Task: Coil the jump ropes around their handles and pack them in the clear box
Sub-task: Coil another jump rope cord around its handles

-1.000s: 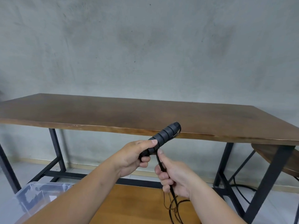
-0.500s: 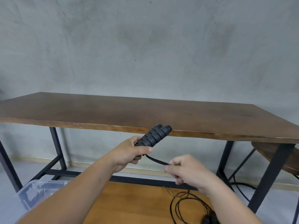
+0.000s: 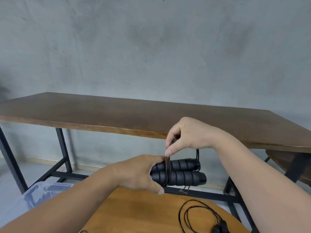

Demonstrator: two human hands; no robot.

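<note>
Just above the left hand [image 3: 139,174], which clamps both handles [image 3: 181,172] together as a spool, the right hand [image 3: 186,137] pinches the cord [image 3: 168,167] to keep each wrap taut.

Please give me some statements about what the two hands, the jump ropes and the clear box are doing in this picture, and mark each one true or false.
1. The left hand grips two black handles side by side. True.
2. The right hand pinches the rope cord above the handles. True.
3. The clear box stands on the long table. False: it sits low at the left, beside the table's leg.
4. No other rope is visible. False: a second jump rope lies loose on the round table.
</note>
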